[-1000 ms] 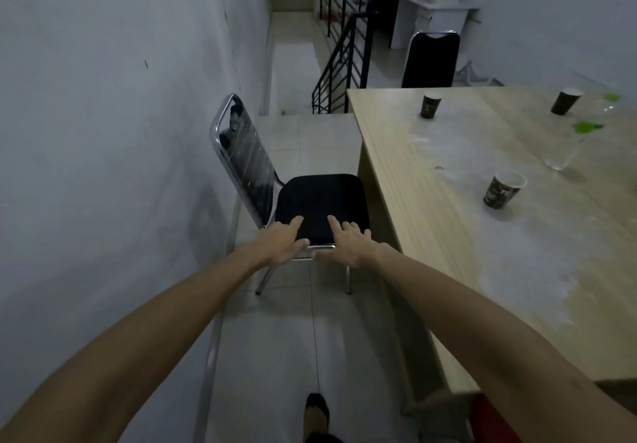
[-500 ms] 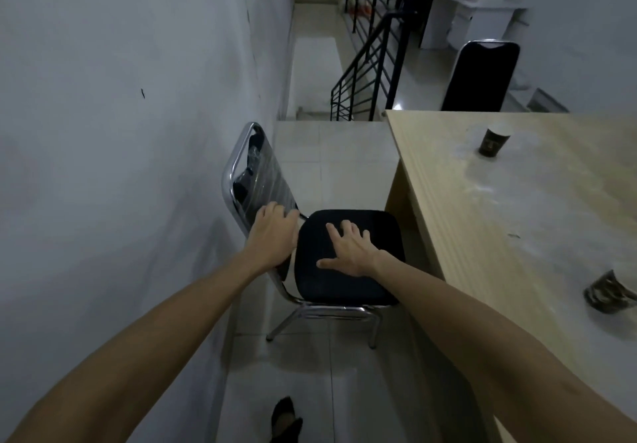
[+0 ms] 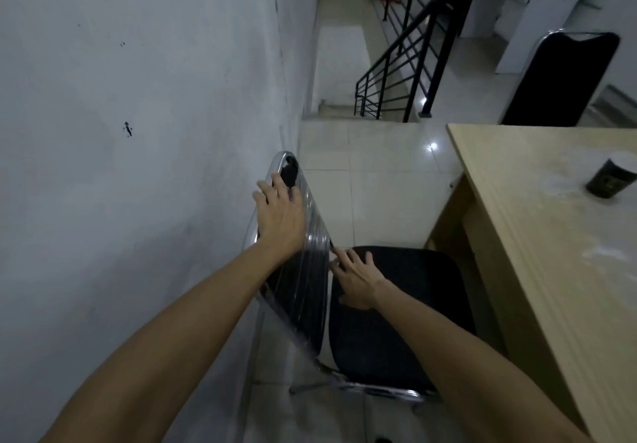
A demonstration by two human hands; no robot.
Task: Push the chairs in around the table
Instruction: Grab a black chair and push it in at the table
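1. A pale grey wall [image 3: 138, 132] fills the left side of the view, marked with a few dark specks.
2. The floor [image 3: 372, 174] is laid with glossy cream tiles and runs ahead to a stairwell guarded by a black metal railing [image 3: 410, 74].
3. A light wooden surface [image 3: 558, 270] takes up the right side, its near corner pointing toward the stairwell and its top dusted with whitish patches.
4. The near chair [image 3: 396, 322], chrome-framed with a black padded seat, stands between the wall and the surface, its backrest on the wall side and its seat edge just beside the surface's side, not yet tucked beneath it.
5. A second chair [image 3: 558, 80], black-backed with a chrome rim, stands at the far end of the surface.
6. The left hand [image 3: 279, 215] lies over the top of the near chair's backrest, fingers curled around the chrome rail in a loose grip.
7. The right hand [image 3: 356, 277] rests flat and spread on the seat cushion close to the backrest, holding nothing.
8. A dark paper cup [image 3: 610, 179] stands upright on the surface near the right edge of the view.
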